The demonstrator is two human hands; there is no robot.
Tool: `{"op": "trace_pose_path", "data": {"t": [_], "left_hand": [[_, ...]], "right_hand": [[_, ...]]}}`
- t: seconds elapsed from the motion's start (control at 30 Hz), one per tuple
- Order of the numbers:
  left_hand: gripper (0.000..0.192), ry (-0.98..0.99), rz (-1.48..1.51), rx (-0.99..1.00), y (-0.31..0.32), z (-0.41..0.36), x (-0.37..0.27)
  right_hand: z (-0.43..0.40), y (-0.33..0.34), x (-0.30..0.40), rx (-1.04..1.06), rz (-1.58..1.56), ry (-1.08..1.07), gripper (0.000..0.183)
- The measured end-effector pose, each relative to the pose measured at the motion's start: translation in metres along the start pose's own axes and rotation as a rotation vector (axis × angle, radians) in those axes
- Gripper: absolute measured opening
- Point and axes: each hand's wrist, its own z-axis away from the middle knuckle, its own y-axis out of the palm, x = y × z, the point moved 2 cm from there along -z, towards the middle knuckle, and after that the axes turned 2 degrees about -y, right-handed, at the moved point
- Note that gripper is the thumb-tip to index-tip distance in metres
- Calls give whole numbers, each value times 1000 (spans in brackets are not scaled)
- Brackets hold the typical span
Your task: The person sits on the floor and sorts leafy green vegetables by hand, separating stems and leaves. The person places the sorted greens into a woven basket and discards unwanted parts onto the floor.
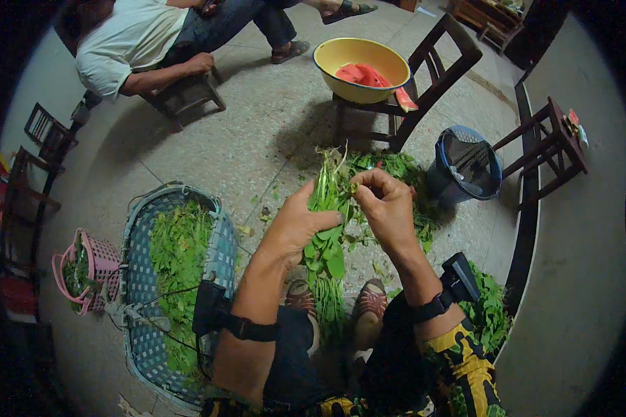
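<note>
A bunch of leafy greens (pixel 324 200), roots pointing away from me, is gripped in my left hand (pixel 305 221), the thumb lying across the stems. Beside the root end, my right hand (pixel 386 206) pinches a small yellowish leaf piece (pixel 354 188) between thumb and forefinger. More greens (pixel 328 299) lie on the floor between my sandalled feet. Past my hands, a loose heap of greens and trimmings (pixel 396 166) spreads over the floor. To my left stands a blue-green woven basket (pixel 221 250) with many greens (pixel 180 281) in it.
A yellow basin (pixel 360 95) of watermelon pieces (pixel 362 74) sits on a wooden chair (pixel 438 68). A blue bin (pixel 451 182) with a dark liner stands right, near a wooden stool (pixel 550 140). A pink basket (pixel 101 258) is far left. A person (pixel 135 41) sits at upper left.
</note>
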Motion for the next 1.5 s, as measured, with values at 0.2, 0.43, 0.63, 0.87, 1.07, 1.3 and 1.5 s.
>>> {"op": "trace_pose_path", "data": {"t": [0.2,0.43,0.63,0.87,1.07,1.3,1.5], "left_hand": [[53,-6,65,36,-1,0,1],[53,-15,47,13,-5,1,2],[51,-46,69,56,-7,4,1],[47,57,75,-145,-10,-2,2],[45,165,-154,-157,-10,-7,9],[44,167,-246,-150,-6,-5,3],[41,102,-166,-158,-1,-2,0]], "right_hand": [[0,-2,-1,-82,-50,-71,9],[1,-2,1,-110,48,-151,10],[-17,-38,-17,-330,-22,-51,13],[-12,-26,-18,-164,644,-376,17],[4,-3,4,214,300,28,27],[-1,-5,-12,241,250,65,21],[-1,-11,-1,177,474,-58,11]]}}
